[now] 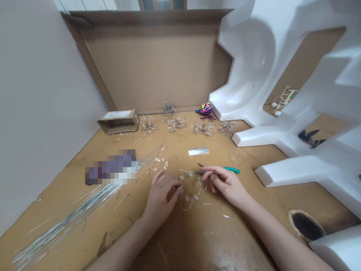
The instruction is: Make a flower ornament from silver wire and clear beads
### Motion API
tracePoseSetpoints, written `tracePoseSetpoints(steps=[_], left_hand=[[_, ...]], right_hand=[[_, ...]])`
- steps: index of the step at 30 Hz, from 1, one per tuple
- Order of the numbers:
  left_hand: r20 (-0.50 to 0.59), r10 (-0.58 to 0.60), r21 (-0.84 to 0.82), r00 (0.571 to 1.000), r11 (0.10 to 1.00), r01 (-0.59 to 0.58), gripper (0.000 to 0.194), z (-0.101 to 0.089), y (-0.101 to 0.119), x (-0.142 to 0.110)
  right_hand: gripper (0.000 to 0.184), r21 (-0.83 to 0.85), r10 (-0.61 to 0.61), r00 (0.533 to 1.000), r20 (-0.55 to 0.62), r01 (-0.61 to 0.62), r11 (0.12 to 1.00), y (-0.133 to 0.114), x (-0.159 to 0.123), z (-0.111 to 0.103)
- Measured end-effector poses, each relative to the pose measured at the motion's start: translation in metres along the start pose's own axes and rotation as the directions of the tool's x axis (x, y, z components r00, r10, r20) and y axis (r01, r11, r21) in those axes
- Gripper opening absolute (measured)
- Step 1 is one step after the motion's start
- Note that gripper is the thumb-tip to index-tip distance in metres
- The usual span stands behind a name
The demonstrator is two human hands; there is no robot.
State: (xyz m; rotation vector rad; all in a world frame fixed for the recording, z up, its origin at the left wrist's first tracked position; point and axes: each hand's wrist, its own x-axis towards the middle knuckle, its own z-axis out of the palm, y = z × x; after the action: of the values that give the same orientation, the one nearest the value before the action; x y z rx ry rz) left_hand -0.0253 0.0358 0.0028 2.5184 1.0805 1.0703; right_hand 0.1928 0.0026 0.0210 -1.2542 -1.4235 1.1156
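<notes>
A round ring of thin silver wire (200,191) with several clear beads and loose curling ends lies in front of me. My left hand (163,194) pinches the ring's left side between thumb and fingertips. My right hand (224,183) is at the ring's right side, its fingers loosely bent and apart, with nothing visibly gripped. Just behind those fingers are pliers with a teal handle (232,170), their dark jaws pointing left; the middle is hidden by the hand. A cluster of loose clear beads (165,163) lies beyond my left hand.
Long wires (81,212) stretch across the left, near a blurred-out object (109,167). Short cut wires (199,151) lie centrally. Behind are a small cardboard box (120,122), several beaded wire pieces (203,129) and a colourful ball (205,109). White foam (282,177) borders the right.
</notes>
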Motion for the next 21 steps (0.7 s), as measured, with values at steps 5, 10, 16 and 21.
tracePoseSetpoints(steps=[5,10,16,21], left_hand=[[-0.085,-0.042,0.014,0.995,0.999,0.044,0.007,-0.002,-0.004,0.0],[-0.098,-0.065,0.033,0.993,0.997,0.069,0.008,-0.001,-0.002,0.002],[-0.12,-0.037,0.069,0.992,0.997,0.046,0.008,0.001,0.006,0.007],[-0.107,-0.049,0.074,0.993,0.996,0.057,0.007,0.0,0.004,0.005]], right_hand=[[0.028,-0.173,-0.012,0.997,-0.072,-0.001,0.985,-0.002,-0.001,0.005],[0.032,-0.104,0.104,0.993,0.06,-0.098,0.99,-0.001,-0.007,0.019],[0.021,-0.258,-0.077,0.997,0.022,0.08,0.963,0.004,-0.009,0.021],[0.026,-0.312,-0.171,0.985,0.032,0.172,0.934,0.006,-0.009,0.023]])
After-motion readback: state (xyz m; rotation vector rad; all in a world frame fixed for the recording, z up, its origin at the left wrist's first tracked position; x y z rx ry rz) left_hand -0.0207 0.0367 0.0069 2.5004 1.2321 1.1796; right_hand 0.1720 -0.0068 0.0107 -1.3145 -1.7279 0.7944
